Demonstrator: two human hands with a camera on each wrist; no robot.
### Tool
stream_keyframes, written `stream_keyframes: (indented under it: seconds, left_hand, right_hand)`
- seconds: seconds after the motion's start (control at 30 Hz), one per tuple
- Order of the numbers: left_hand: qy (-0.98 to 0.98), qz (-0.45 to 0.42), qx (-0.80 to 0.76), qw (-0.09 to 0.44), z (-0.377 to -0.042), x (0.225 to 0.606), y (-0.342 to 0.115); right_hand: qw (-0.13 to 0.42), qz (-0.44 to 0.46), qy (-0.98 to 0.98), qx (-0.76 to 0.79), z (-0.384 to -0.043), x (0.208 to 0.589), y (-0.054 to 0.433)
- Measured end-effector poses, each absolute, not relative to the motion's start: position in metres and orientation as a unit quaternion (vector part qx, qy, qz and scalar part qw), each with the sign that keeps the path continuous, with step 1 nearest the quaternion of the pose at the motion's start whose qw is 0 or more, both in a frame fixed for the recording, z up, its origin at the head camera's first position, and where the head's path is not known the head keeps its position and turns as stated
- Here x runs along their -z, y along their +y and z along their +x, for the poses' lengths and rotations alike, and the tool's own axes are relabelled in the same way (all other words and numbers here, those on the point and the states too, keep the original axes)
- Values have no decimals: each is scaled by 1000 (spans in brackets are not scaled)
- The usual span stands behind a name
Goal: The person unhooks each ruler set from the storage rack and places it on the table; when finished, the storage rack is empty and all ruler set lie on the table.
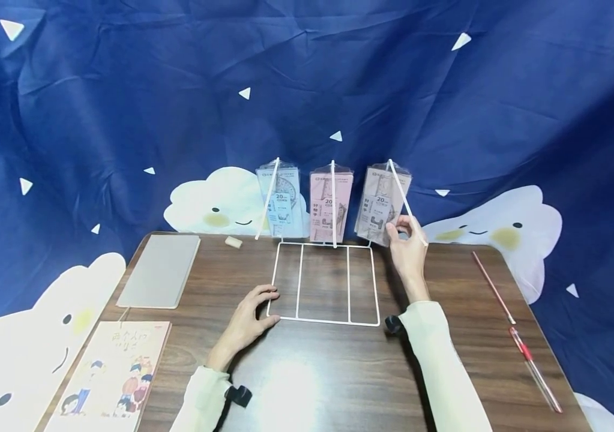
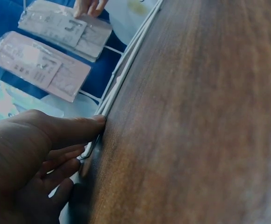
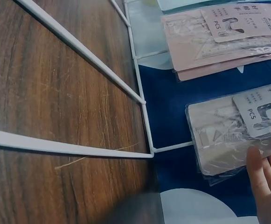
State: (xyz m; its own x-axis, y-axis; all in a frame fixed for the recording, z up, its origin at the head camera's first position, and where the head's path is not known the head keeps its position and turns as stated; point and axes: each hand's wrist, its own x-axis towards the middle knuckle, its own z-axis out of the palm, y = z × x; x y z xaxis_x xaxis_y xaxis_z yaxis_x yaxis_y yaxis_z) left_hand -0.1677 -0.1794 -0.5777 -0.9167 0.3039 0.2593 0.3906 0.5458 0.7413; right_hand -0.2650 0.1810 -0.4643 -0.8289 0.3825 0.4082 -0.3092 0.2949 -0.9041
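A white wire display rack [image 1: 363, 325] has its base on the table, with three long pegs at the back. Flat clear-wrapped packets hang on them: blue packets [image 1: 287, 207] at left, pink packets [image 1: 320, 207] in the middle, grey packets [image 1: 374, 186] at right. My right hand [image 1: 408, 255] pinches the lower right edge of the grey packets, thumb in front; how many it takes in, I cannot tell. My left hand [image 1: 247, 318] holds the front left corner of the rack's base, its thumb [image 2: 81, 129] against the wire in the left wrist view.
At left lie a grey notebook [image 1: 159, 273] and a book with an illustrated cover [image 1: 117, 372]. An eraser-like pale block [image 1: 233, 242] sits near the back edge. A pencil-like stick [image 1: 493, 288] and a red-clear pen [image 1: 536, 369] lie at right. Behind hangs a blue cloth [image 1: 307, 78].
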Motion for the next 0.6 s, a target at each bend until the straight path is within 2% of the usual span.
stream_keyframes:
  seconds: [0.2,0.27,0.6]
  left_hand:
    - [-875,-203,435,63,-168,580,-179]
    - [-874,-200,438,62,-168,581,-179]
    - [-872,-206,438,68,-168,582,-179]
  right_hand:
    - [255,-17,-735,-628,-257,465,186]
    - [252,-18,-735,-629,-259,473,188]
    - [235,-12,-755,-612,-228,457,183]
